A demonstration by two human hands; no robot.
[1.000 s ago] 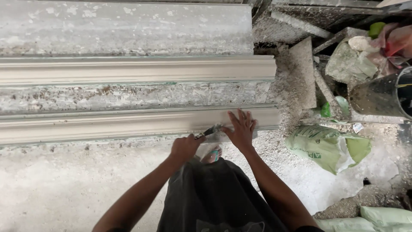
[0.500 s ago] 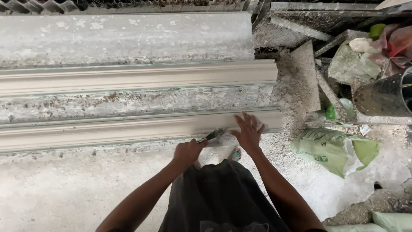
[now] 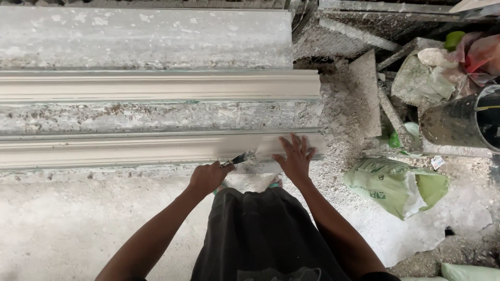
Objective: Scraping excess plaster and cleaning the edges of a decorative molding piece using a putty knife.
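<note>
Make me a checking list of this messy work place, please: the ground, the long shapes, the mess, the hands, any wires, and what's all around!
Surface: dusty grey ground, strewn with white crumbs.
Job's things: near moulding, long and pale, lying flat; far moulding parallel behind it; small tool touching the near one.
Clutter: green sack lying at right; broken slabs; dark bucket.
Grippers: left hand grips the tool; right hand pressed flat on the near moulding's end.
Cables: nothing seen.
Surroundings: rubble and bags piled at right.
</note>
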